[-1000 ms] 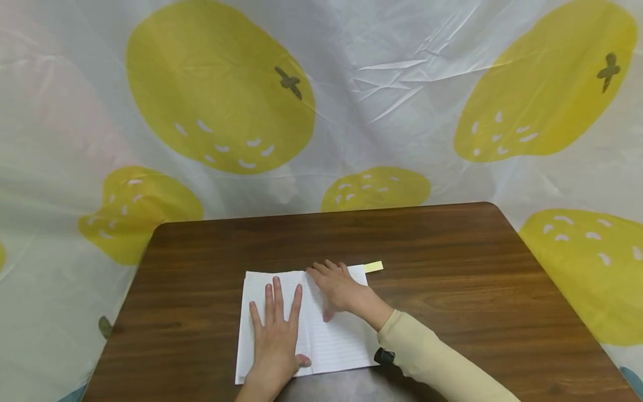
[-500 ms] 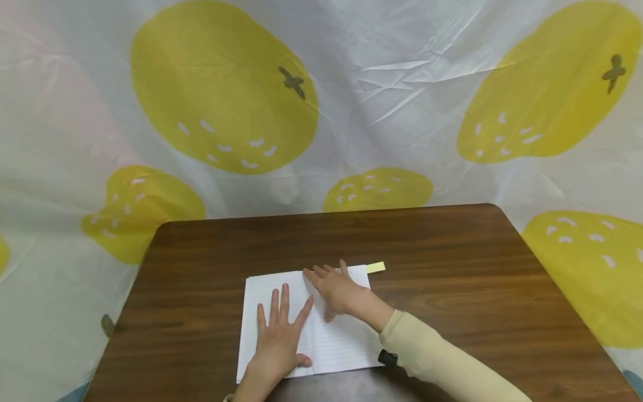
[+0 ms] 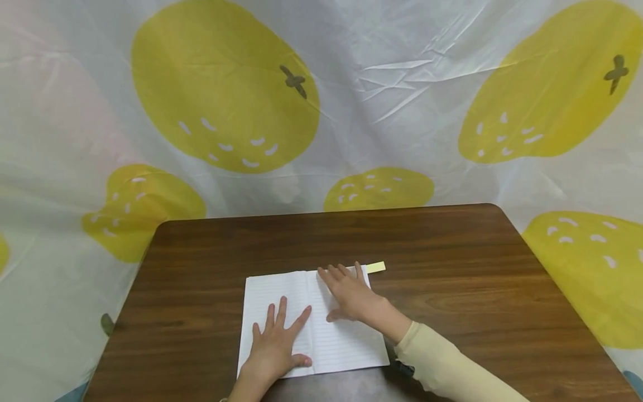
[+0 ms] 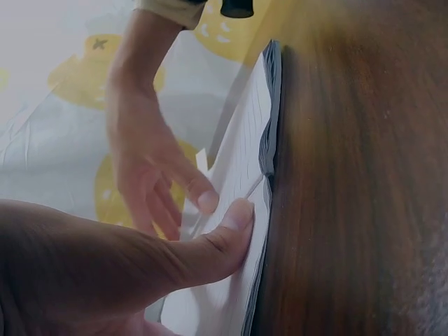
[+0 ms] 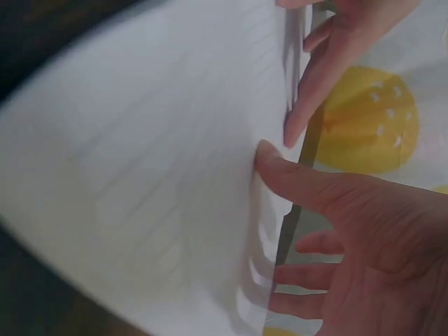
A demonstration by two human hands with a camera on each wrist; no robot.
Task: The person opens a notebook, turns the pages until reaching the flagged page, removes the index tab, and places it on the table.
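Observation:
An open notebook [image 3: 341, 346] with lined white pages lies flat on the table. My left hand [image 3: 273, 349] rests on the left page, fingers spread, its thumb by the centre fold. On the upper part of the right page lies my right hand [image 3: 351, 296], its fingers straight and reaching toward the top edge. The left wrist view shows the left thumb on the page [image 4: 241, 147] near the fold. In the right wrist view the right thumb touches the paper [image 5: 161, 161]. A pale yellow sticky tab [image 3: 375, 267] sticks out past the notebook's upper right corner.
The dark wood-grain table [image 3: 452, 262] extends around the notebook on all sides. Behind it hangs a white curtain [image 3: 382, 111] printed with large yellow fruit. A small black device [image 3: 403, 368] shows under the right sleeve.
My right hand has slid from the centre fold rightward across the right page. The left hand has drawn back toward the near edge, uncovering more of the left page's top.

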